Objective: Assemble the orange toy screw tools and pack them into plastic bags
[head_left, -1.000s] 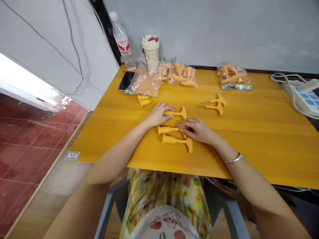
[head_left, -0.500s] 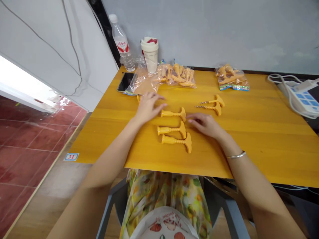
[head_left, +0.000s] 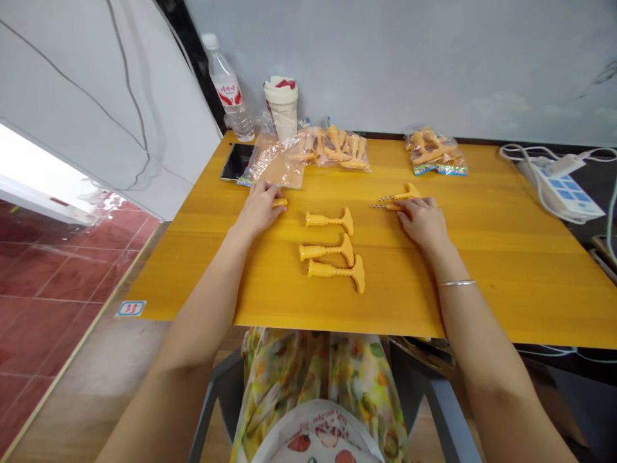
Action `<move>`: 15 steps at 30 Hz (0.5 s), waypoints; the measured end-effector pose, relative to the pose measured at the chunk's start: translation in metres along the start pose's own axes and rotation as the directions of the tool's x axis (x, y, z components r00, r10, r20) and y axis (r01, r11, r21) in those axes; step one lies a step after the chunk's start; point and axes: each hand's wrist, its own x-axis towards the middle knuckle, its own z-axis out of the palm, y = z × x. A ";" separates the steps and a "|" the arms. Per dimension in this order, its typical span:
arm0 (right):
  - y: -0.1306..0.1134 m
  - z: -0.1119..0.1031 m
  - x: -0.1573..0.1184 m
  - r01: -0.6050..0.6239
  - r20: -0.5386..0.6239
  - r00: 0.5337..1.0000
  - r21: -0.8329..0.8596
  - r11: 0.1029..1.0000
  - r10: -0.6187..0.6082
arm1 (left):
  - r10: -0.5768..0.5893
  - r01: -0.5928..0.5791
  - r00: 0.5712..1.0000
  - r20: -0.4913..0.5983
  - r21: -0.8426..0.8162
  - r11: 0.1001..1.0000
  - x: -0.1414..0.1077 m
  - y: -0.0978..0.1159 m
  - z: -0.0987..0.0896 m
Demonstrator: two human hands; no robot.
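My left hand [head_left: 260, 204] is closed round a small yellow tube [head_left: 280, 202], whose end sticks out to the right of the fingers. My right hand [head_left: 424, 217] has its fingers on the handle of the nearer yellow T-handled drill [head_left: 388, 207], with the metal bit pointing left. Just beyond it lies another drill [head_left: 407, 191]. Between my hands, three yellow T-handled tools [head_left: 347, 220] with sleeves over their shafts lie in a column on the wooden table [head_left: 274, 283].
Behind are a phone [head_left: 236, 161], a water bottle [head_left: 229, 93], a white cup [head_left: 282, 106], a flat clear bag [head_left: 277, 164] and bags of yellow parts [head_left: 344, 146] [head_left: 436, 149]. A power strip [head_left: 566, 193] with white cables lies at the right.
My left hand has moved left and closed on the yellow tube. My right hand has moved right and away from me, from beside the sleeved tools onto the nearer drill.
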 end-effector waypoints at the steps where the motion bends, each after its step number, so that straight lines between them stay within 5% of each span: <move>1: 0.000 0.001 0.000 0.000 -0.003 1.000 0.000 1.000 0.000 | 0.009 -0.009 1.000 0.001 -0.010 1.000 0.000 0.001 0.000; 9: -0.010 0.002 -0.001 0.117 -0.170 0.980 0.048 0.992 -0.108 | 0.088 -0.106 0.988 -0.124 -0.149 0.983 -0.002 0.024 -0.018; 15: -0.042 0.000 -0.007 0.358 -0.335 0.887 0.061 0.932 -0.318 | 0.138 -0.202 0.975 -0.175 -0.432 0.879 -0.009 0.054 -0.011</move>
